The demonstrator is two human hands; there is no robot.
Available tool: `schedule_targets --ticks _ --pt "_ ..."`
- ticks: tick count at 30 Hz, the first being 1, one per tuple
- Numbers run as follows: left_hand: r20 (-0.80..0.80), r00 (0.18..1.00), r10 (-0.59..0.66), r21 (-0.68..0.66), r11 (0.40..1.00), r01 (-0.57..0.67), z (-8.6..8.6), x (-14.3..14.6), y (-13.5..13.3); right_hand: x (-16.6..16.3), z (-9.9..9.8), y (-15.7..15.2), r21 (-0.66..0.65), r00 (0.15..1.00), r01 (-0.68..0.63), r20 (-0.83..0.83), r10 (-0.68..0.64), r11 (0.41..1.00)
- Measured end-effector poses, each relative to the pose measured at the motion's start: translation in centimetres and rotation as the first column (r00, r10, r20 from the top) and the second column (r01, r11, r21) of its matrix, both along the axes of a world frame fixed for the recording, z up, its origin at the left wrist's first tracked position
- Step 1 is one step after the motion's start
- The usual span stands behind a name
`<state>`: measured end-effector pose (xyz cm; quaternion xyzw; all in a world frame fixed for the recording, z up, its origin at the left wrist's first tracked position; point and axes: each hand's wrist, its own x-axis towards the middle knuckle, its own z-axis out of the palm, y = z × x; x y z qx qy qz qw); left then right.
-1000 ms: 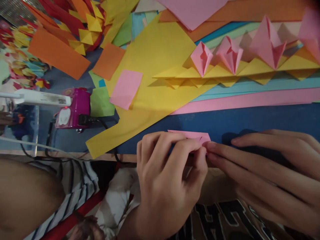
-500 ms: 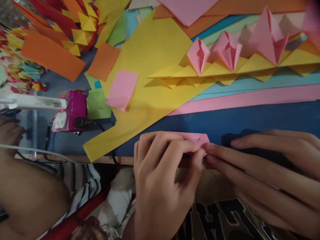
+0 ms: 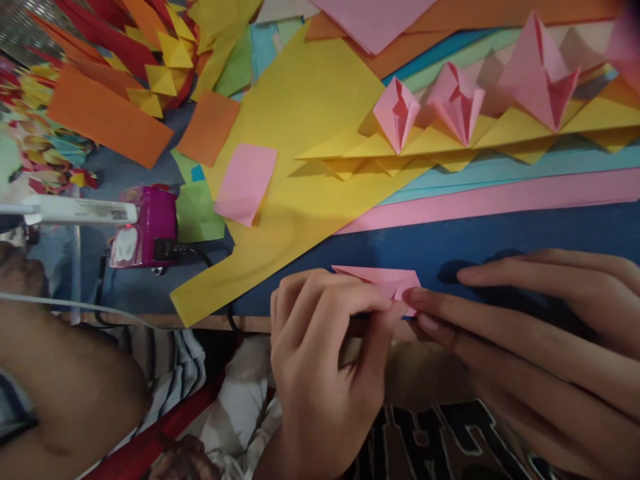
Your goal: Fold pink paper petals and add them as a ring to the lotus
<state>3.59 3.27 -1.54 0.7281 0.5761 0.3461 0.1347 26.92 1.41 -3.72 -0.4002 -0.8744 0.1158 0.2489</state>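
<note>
While the left hand (image 3: 325,360) bends over the near edge of the blue table (image 3: 440,227), its thumb and index finger close together in a pinch on a small folded pink paper (image 3: 370,275). This folded pink paper is at the table's edge, in front of the person, partly covered by the left fingers. The right hand (image 3: 540,353) has two fingertips close together at the paper's right end, touching it; whether they grip it or only press it, I cannot tell. Another finger of this hand is extended apart, above the table, and its shadow falls just beside.

Beyond the hands lies a long pink strip (image 3: 490,199). Farther back, a zigzag-folded yellow strip (image 3: 535,140) carries pink origami pieces, among them a small one (image 3: 397,115) and a larger one (image 3: 537,73). To the left, a pink rectangle of paper (image 3: 247,183) rests on a large yellow sheet (image 3: 310,120). Near it is a purple power adapter (image 3: 163,217), with a white plug-in device (image 3: 85,210) attached. At the left edge, the bent arm (image 3: 75,373) of another person is visible.
</note>
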Motion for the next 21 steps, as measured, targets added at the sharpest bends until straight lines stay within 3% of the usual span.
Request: schedule_targets --ticks 2,4,7,11,14,21 --pt "-0.056 0.994 -0.089 0.15 0.984 0.097 -0.8 -0.7 -0.2 -0.2 0.0 0.0 -0.004 1.0 0.012 -0.021 -0.013 1.0" --pt "-0.186 0.968 -0.167 0.297 0.93 0.217 -1.6 -1.6 -0.6 -0.3 0.0 0.0 -0.006 0.999 0.021 -0.031 -0.021 1.0" --pt "-0.322 0.936 -0.143 0.421 0.864 0.277 -2.6 -2.3 -1.1 -0.5 0.1 0.0 -0.012 0.999 0.032 -0.016 -0.032 0.999" --pt "-0.352 0.931 -0.092 0.465 0.847 0.259 -3.6 -2.4 -1.4 -0.7 0.0 0.2 -0.005 0.999 0.037 -0.03 -0.037 0.999" --pt "-0.367 0.927 -0.076 0.541 0.793 0.279 -4.2 -2.1 -1.5 -0.8 -0.1 0.3 0.006 0.998 0.032 -0.054 -0.032 0.999" --pt "-0.405 0.897 -0.179 0.5 0.778 0.381 -4.7 -2.1 -1.8 -0.6 0.5 0.2 -0.016 0.997 0.03 -0.075 -0.031 0.999"
